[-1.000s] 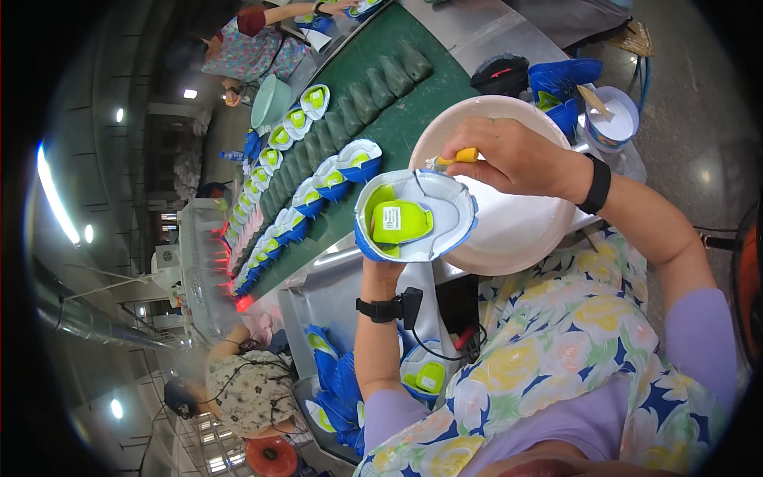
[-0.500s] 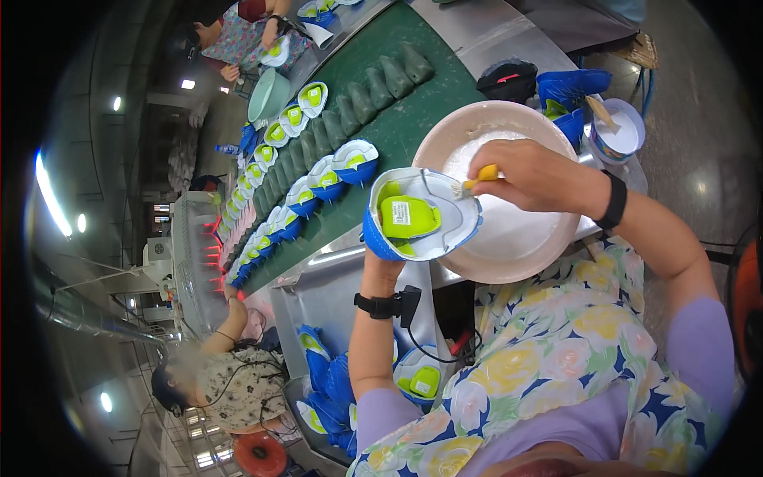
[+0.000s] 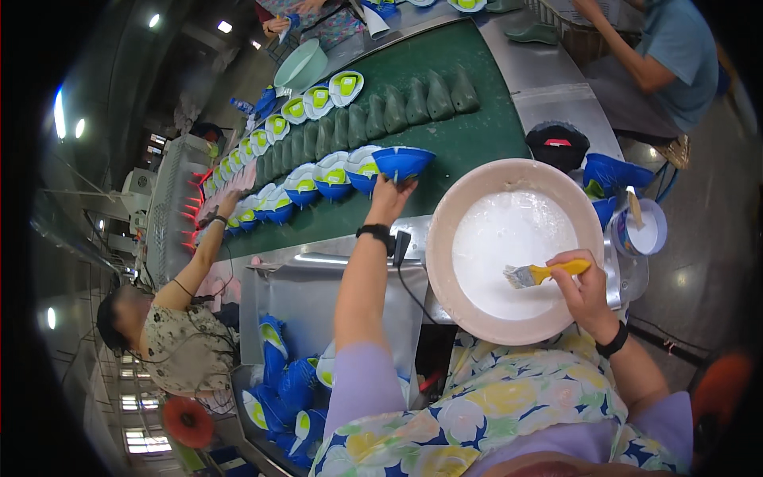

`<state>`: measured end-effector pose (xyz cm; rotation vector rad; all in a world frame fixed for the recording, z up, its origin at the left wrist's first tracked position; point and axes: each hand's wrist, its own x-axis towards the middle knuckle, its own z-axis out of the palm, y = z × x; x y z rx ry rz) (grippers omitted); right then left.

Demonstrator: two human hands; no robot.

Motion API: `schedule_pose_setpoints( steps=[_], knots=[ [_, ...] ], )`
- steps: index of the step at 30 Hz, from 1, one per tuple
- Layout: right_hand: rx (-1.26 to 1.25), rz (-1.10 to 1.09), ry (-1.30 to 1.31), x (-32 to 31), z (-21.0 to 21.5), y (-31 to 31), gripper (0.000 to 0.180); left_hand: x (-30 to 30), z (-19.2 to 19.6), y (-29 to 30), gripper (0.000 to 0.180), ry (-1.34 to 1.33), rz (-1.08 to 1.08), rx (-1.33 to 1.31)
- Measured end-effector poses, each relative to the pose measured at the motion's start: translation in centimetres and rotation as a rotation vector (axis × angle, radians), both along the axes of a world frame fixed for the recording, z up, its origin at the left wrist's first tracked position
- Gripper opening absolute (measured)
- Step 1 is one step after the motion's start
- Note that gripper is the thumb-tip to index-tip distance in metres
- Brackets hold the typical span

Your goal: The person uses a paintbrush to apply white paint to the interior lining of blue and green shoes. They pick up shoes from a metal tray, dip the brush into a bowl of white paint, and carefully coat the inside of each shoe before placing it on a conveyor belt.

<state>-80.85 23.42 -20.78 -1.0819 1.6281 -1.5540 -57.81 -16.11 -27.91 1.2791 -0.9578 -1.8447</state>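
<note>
Blue shoe upper [image 3: 404, 162] is being held at the right-hand end of a row of blue-and-white uppers [image 3: 302, 195], over the green belt [image 3: 445, 49]; left hand [image 3: 390, 197] is pinching its lower side, grip pressed around it. Right hand [image 3: 586, 292] is pinching the yellow handle of a brush [image 3: 548, 273], bristles pointing left over white liquid [image 3: 509, 234] in a pinkish basin [image 3: 442, 238]. Dark-green lasts [image 3: 416, 103] are standing beyond the row; more blue uppers [image 3: 296, 385] are lying heaped at lower left

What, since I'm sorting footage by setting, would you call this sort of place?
Probably a shoe factory: rows of blue-and-white shoe uppers and dark foot-shaped forms line a long green work surface, and a basin of white liquid stands nearby.
</note>
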Motion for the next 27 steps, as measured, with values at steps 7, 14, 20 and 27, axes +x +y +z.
schedule_pose_setpoints(
  steps=[7, 14, 20, 27],
  knots=[
    [-0.051, 0.008, 0.144, -0.2, -1.0, 0.1, 0.017, 2.0, -0.8, -0.7, 0.064, -0.575, -0.036, -0.164],
    [-0.057, -0.003, -0.115, -0.2, -1.4, 0.2, 0.014, 20.2, 13.7, 10.3, 0.055, -0.994, -0.473, -0.557],
    [-0.075, 0.092, -0.093, -0.1, -1.6, -0.3, 0.016, 37.7, 9.6, 25.1, 0.089, -1.693, -0.612, -0.018],
    [0.018, 0.112, -0.155, -0.5, -0.1, -1.0, 0.017, 27.9, 13.5, 21.5, 0.032, -2.034, -0.509, -0.805]
  ],
)
